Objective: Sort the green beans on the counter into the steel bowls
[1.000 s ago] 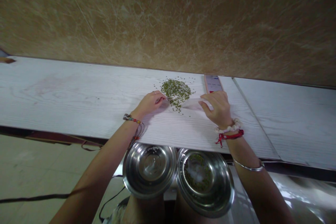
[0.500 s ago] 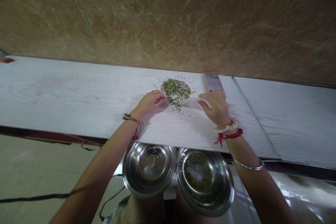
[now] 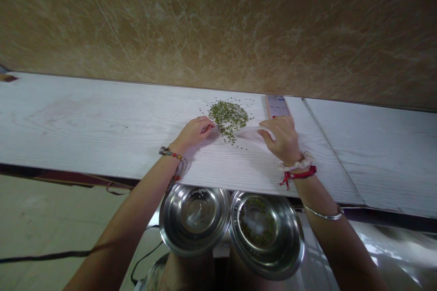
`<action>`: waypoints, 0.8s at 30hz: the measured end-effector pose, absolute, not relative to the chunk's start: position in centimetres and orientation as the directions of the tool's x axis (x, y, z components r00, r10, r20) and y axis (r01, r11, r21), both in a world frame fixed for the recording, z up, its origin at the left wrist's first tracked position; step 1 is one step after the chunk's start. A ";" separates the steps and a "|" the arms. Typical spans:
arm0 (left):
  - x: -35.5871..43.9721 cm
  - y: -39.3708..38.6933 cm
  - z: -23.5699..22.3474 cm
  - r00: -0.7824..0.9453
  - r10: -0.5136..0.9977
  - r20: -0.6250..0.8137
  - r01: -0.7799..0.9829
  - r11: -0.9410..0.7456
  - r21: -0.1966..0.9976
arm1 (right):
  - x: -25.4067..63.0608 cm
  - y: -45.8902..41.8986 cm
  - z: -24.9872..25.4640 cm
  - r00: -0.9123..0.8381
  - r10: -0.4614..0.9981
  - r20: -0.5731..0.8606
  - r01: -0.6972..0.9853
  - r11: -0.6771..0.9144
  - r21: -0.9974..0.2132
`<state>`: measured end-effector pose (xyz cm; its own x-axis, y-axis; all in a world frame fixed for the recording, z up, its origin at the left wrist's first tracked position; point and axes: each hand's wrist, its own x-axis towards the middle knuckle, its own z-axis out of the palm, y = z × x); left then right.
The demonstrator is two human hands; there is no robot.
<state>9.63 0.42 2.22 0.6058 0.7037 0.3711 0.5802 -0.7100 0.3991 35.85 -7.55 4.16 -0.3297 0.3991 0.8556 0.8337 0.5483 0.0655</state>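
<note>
A loose pile of small green beans (image 3: 228,114), like mung beans, is spread on the white wood-grain tabletop (image 3: 129,122). At the near left edge of the pile, my left hand (image 3: 196,132) is closed with thumb and finger pinched. Something pale shows at its fingertips, too small to make out. My right hand (image 3: 282,138) grips a thin, whitish translucent sheet (image 3: 251,132) between thumb and fingers. The sheet's left end reaches the near right side of the beans. A few beans lie scattered around the pile.
Two steel bowls sit on the lap below the table edge. The right bowl (image 3: 290,241) has green beans in it; a few pale bits show in the left bowl (image 3: 167,223). Beyond my right hand lies a phone (image 3: 278,107). A marbled brown wall (image 3: 218,27) rises behind the table.
Both hands keep almost the same place and grip. The bean pile looks nearly unchanged, and the bowls stay where they were.
</note>
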 end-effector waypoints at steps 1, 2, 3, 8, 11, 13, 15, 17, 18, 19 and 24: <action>9.6 0.4 2.2 0.605 0.703 0.372 0.578 -0.710 0.401 | 35.8 -7.5 4.1 -0.332 0.397 0.856 0.831 0.552 0.067; 9.6 0.4 2.3 0.606 0.703 0.373 0.576 -0.711 0.404 | 35.8 -7.5 4.1 -0.337 0.393 0.856 0.828 0.556 0.071; 9.6 0.4 2.3 0.606 0.702 0.374 0.574 -0.711 0.406 | 35.8 -7.5 4.1 -0.345 0.391 0.853 0.825 0.559 0.077; 9.6 0.5 2.2 0.608 0.704 0.367 0.577 -0.710 0.404 | 35.8 -7.7 4.3 -0.372 0.384 0.845 0.815 0.572 0.099; 9.6 0.5 2.2 0.604 0.707 0.367 0.583 -0.706 0.402 | 35.8 -7.8 4.4 -0.362 0.363 0.858 0.807 0.583 0.094; 9.6 0.5 2.1 0.606 0.706 0.367 0.583 -0.708 0.399 | 35.8 -7.8 4.4 -0.360 0.365 0.858 0.807 0.584 0.090; 9.6 0.5 2.2 0.607 0.706 0.364 0.584 -0.707 0.398 | 35.8 -7.8 4.4 -0.363 0.377 0.852 0.812 0.577 0.090; 9.6 0.5 2.3 0.607 0.710 0.359 0.586 -0.704 0.401 | 35.8 -7.8 4.4 -0.370 0.382 0.847 0.810 0.579 0.093; 9.6 0.4 2.3 0.605 0.711 0.357 0.587 -0.702 0.403 | 35.8 -7.8 4.4 -0.377 0.379 0.845 0.805 0.586 0.096; 9.7 0.4 2.3 0.604 0.712 0.357 0.587 -0.701 0.405 | 35.8 -7.9 4.4 -0.382 0.373 0.845 0.797 0.596 0.098; 9.6 0.4 2.3 0.602 0.713 0.361 0.585 -0.701 0.409 | 35.8 -7.8 4.4 -0.371 0.375 0.850 0.799 0.595 0.086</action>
<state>9.65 0.40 2.30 0.6015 0.7126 0.3609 0.5848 -0.7007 0.4088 35.80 -7.82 4.40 -0.3709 0.3748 0.8497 0.7989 0.5953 0.0861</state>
